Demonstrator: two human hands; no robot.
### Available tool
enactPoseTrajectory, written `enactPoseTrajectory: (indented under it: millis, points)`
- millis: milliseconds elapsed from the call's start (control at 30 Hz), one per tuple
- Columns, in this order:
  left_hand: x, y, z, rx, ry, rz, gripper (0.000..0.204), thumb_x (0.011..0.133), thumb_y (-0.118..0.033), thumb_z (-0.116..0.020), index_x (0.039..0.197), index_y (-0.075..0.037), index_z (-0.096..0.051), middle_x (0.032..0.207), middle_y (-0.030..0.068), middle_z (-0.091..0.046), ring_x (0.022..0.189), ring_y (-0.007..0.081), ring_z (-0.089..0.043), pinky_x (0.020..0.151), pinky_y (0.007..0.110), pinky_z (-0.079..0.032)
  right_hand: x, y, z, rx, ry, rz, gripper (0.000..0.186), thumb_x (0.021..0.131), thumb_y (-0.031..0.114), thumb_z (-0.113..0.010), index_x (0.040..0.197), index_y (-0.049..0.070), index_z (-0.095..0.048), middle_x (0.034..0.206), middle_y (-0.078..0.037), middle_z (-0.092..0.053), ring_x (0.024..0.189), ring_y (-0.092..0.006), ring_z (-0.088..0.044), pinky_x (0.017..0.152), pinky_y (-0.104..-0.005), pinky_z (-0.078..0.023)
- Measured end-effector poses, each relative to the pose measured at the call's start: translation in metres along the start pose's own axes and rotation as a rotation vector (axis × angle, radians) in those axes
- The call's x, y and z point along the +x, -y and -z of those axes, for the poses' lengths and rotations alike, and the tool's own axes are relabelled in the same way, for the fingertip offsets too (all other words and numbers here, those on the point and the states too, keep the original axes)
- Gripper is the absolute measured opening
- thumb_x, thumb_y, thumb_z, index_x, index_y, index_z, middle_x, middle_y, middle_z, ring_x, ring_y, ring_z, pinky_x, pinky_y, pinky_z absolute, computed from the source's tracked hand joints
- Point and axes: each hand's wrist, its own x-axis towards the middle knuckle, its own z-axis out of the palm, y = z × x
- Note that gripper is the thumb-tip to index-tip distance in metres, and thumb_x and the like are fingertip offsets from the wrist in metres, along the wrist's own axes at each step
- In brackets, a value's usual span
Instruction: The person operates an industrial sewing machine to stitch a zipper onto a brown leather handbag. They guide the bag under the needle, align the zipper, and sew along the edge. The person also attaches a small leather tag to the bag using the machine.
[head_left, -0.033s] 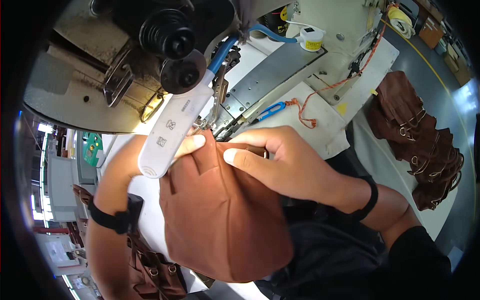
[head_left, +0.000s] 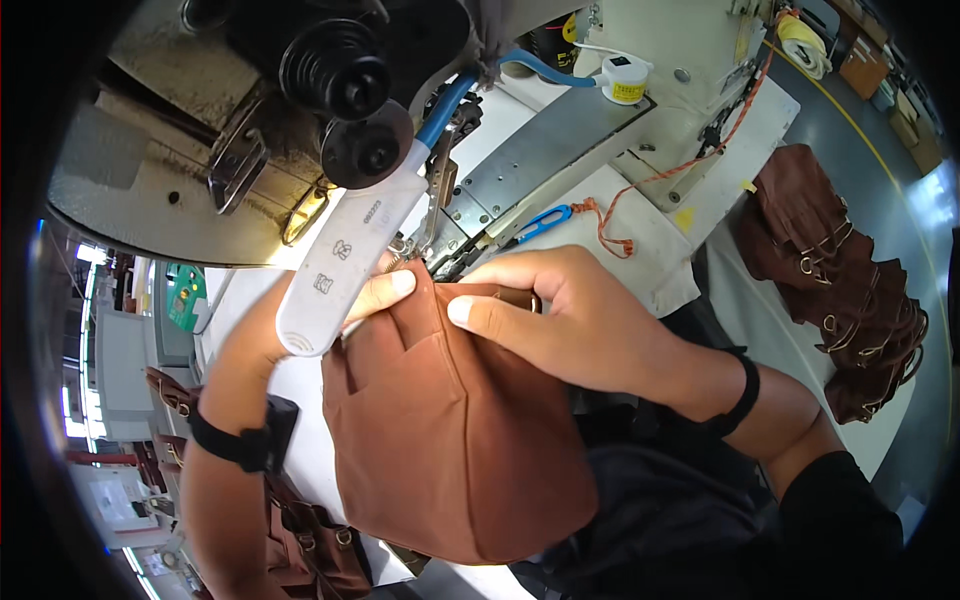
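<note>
A brown leather bag [head_left: 425, 455] hangs down from the sewing machine's work point, its upper edge close to the presser foot area [head_left: 425, 240]. My left hand [head_left: 382, 293] pinches that edge on the left, thumb on top; most of its fingers are hidden behind the white lamp [head_left: 345, 265] and the leather. From the right, my right hand [head_left: 550, 318] grips the same edge beside the seam, thumb on the near face and fingers behind. The needle itself cannot be made out. A small metal fitting shows by my right fingers.
Above looms the sewing machine head [head_left: 200, 130]. Blue thread snips [head_left: 545, 223] on an orange cord lie beside the metal machine bed [head_left: 560, 140]. Several brown bags [head_left: 815, 235] are stacked at the right, and another brown bag [head_left: 325, 555] sits at the lower left.
The bag's lower part has swung slightly to the right. My left forearm has shifted a little rightward too, while both hands keep their hold.
</note>
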Motion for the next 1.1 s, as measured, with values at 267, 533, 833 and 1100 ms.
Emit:
enactPoseTrajectory:
  millis: [267,533,833,1100]
  points:
    - [0.013,0.038,-0.04,-0.508,-0.098,-0.222,0.024,0.101,-0.027,-0.071,0.108,-0.004,-0.074,0.102,0.0008,-0.074,0.091,0.0082,-0.065,0.087,0.026,-0.051,0.016,0.002,0.014,-0.102,0.047,-0.007,0.023,0.09,0.016,-0.062,0.086,-0.006,-0.069,0.062,-0.004,-0.056,0.062,-0.0063,-0.048,0.057,-0.0303,-0.04]
    - [0.017,0.033,-0.047,-0.541,-0.043,-0.232,0.028,0.095,-0.027,-0.078,0.108,-0.003,-0.074,0.1,0.0033,-0.075,0.091,0.0094,-0.066,0.086,0.026,-0.052,0.02,0.007,0.02,-0.187,0.072,-0.015,0.024,0.089,0.017,-0.063,0.087,-0.006,-0.07,0.059,-0.004,-0.054,0.059,-0.0064,-0.046,0.055,-0.0314,-0.039]
    - [0.015,0.019,-0.042,-0.423,-0.125,-0.169,0.03,0.087,-0.025,-0.085,0.107,-0.005,-0.074,0.093,0.0007,-0.071,0.085,0.0093,-0.061,0.078,0.027,-0.049,0.026,0.013,0.024,-0.254,0.133,-0.068,0.026,0.088,0.017,-0.063,0.097,-0.005,-0.074,0.059,-0.005,-0.052,0.06,-0.0082,-0.044,0.056,-0.0329,-0.039]
    - [-0.006,-0.008,-0.034,-0.119,-0.14,-0.243,0.052,0.085,-0.032,-0.087,0.123,-0.003,-0.067,0.098,0.0048,-0.07,0.087,0.0134,-0.062,0.079,0.031,-0.052,0.029,0.02,0.021,-0.256,0.091,-0.058,0.025,0.087,0.016,-0.064,0.094,-0.007,-0.068,0.062,-0.011,-0.058,0.059,-0.0123,-0.049,0.058,-0.0351,-0.041]
